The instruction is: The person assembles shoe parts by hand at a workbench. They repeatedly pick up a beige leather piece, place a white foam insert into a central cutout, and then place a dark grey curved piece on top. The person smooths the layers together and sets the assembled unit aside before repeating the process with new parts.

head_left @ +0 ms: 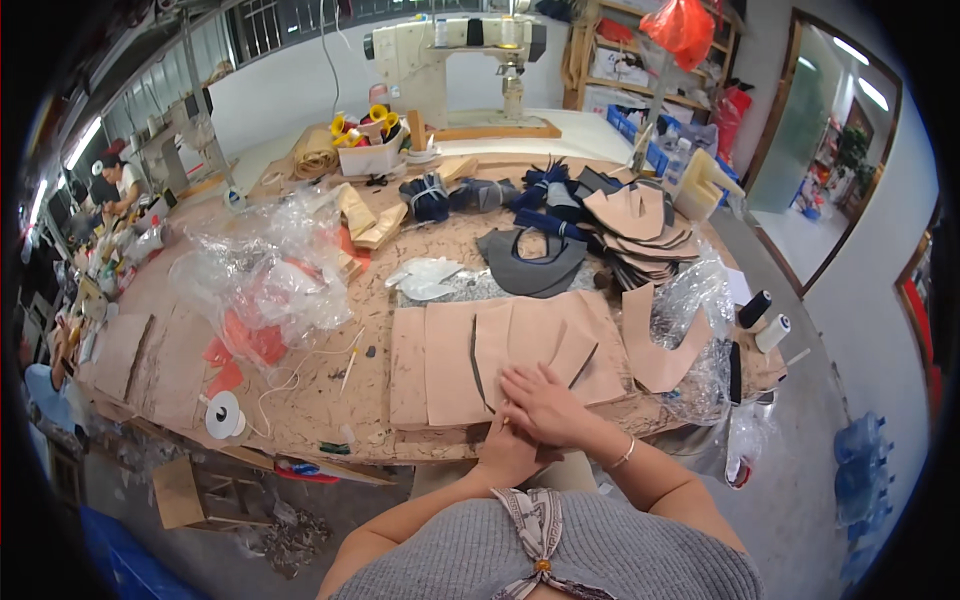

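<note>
My right hand [545, 405] lies flat, fingers stretched out, on a tan leather-like piece [520, 335] with dark curved strips along its sides. This piece rests on a larger tan sheet [450, 380] near the front edge of the worktable. My left hand [505, 458] is at that edge, just below my right hand and partly covered by it. Its fingers are mostly hidden, so whether it holds anything does not show. A curved tan cut piece [645, 345] lies right of the sheet. Dark grey curved pieces [535, 265] lie beyond it.
Stacked tan pieces [640, 220] and dark cloth bundles [430, 197] sit at the back. Clear plastic [270, 250] and a white spool [225, 414] are left; thread cones [772, 333] stand right. Behind is a sewing machine [425, 75]. A person [128, 185] works far left.
</note>
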Demonstrator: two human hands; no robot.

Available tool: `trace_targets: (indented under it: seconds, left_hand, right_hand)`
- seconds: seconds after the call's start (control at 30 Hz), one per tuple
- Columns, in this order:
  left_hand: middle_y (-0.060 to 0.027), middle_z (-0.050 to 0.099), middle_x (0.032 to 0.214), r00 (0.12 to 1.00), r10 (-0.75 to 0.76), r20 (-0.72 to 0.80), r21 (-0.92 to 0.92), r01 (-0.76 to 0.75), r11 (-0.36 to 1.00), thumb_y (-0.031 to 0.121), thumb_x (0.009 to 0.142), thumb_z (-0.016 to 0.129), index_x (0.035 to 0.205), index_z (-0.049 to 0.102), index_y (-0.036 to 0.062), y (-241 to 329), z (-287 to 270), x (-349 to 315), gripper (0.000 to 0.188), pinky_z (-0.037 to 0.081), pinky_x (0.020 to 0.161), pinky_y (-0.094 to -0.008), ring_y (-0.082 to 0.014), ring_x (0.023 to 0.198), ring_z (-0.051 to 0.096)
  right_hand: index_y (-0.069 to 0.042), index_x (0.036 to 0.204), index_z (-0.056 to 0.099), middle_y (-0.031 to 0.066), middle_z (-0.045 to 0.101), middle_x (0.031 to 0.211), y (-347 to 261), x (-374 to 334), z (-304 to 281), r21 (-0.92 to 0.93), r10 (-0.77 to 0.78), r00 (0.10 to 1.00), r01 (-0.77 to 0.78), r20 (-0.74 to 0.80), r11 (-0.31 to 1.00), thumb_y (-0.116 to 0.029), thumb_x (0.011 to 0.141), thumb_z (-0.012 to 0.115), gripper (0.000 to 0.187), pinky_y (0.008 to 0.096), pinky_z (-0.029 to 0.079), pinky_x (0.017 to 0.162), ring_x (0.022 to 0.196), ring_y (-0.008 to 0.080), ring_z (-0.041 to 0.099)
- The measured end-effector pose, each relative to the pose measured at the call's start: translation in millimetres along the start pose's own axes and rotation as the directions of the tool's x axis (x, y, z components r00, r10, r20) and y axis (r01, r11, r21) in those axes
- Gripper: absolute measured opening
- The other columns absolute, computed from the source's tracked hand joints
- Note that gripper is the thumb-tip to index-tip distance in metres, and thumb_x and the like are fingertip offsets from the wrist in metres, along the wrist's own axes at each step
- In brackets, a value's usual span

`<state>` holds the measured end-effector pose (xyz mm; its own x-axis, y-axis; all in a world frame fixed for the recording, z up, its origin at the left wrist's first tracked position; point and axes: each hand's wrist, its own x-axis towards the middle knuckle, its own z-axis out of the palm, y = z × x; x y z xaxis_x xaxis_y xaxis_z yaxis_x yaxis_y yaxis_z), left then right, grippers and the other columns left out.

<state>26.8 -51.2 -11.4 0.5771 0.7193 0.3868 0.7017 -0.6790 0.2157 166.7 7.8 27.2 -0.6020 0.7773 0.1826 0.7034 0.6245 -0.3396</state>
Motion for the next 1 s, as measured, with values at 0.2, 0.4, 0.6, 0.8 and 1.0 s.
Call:
trace_targets:
  seconds: [0.2, 0.4, 0.6, 0.8, 1.0]
  left_hand:
    - [-0.0262, 0.044, 0.139, 0.997, -0.028, -0.076, 0.071, 0.033, 0.997, 0.064, 0.067, 0.068, 0.133, 0.045, -0.01, 0.6, 1.8, 1.3, 0.102, 0.029, 0.109, -0.0488, -0.0411, 0.132, 0.039]
    - [-0.0264, 0.043, 0.14, 0.995, 0.01, -0.099, 0.11, 0.001, 0.994, 0.066, 0.07, 0.064, 0.134, 0.043, -0.0099, -2.9, 7.9, 0.6, 0.101, 0.032, 0.107, -0.049, -0.0411, 0.131, 0.04]
    - [-0.022, 0.049, 0.136, 0.986, -0.015, -0.167, 0.013, 0.017, 1.0, 0.053, 0.072, 0.069, 0.131, 0.049, -0.0043, 1.7, -5.6, 3.2, 0.085, 0.036, 0.104, -0.046, -0.0357, 0.126, 0.046]
    - [-0.0127, 0.061, 0.118, 0.991, 0.078, -0.106, -0.171, -0.096, 0.981, 0.025, 0.075, 0.07, 0.116, 0.06, 0.006, -51.0, -0.1, -45.3, 0.046, 0.047, 0.088, -0.0398, -0.0306, 0.108, 0.059]
    - [-0.0133, 0.054, 0.133, 0.942, 0.333, 0.052, -0.229, -0.313, 0.922, 0.04, 0.08, 0.071, 0.128, 0.054, 0.0064, -43.3, -64.2, 33.1, 0.061, 0.041, 0.1, -0.0448, -0.0362, 0.125, 0.047]
  right_hand:
    - [-0.008, 0.14, 0.043, 0.0102, 0.045, 0.144, 14.8, 62.1, 1.8, -0.274, 0.103, 0.995, -0.101, -0.005, 0.956, -0.044, 0.098, 0.037, 0.056, 0.056, 0.006, 0.115, 0.139, 0.0314, 0.03]
    - [-0.008, 0.143, 0.039, 0.0139, 0.033, 0.151, 67.3, 126.1, 47.2, -0.275, 0.275, 0.94, -0.324, -0.2, 0.905, -0.049, 0.097, 0.033, 0.061, 0.0573, 0.0, 0.115, 0.143, 0.0305, 0.022]
    - [-0.008, 0.141, 0.042, 0.0135, 0.033, 0.151, 70.4, 139.0, 42.9, -0.36, 0.171, 0.898, -0.329, -0.406, 0.873, -0.047, 0.097, 0.037, 0.059, 0.059, 0.001, 0.114, 0.143, 0.031, 0.022]
    - [-0.009, 0.134, 0.049, 0.0128, 0.04, 0.147, 65.1, 56.9, 10.8, -0.256, 0.225, 0.878, -0.353, -0.422, 0.9, -0.042, 0.096, 0.044, 0.05, 0.058, 0.011, 0.112, 0.141, 0.0315, 0.027]
    - [-0.008, 0.131, 0.051, 0.0128, 0.044, 0.143, 93.0, -47.4, -3.8, 0.039, 0.482, 0.829, -0.492, -0.284, 0.87, -0.037, 0.093, 0.052, 0.048, 0.0567, 0.023, 0.108, 0.138, 0.0356, 0.03]
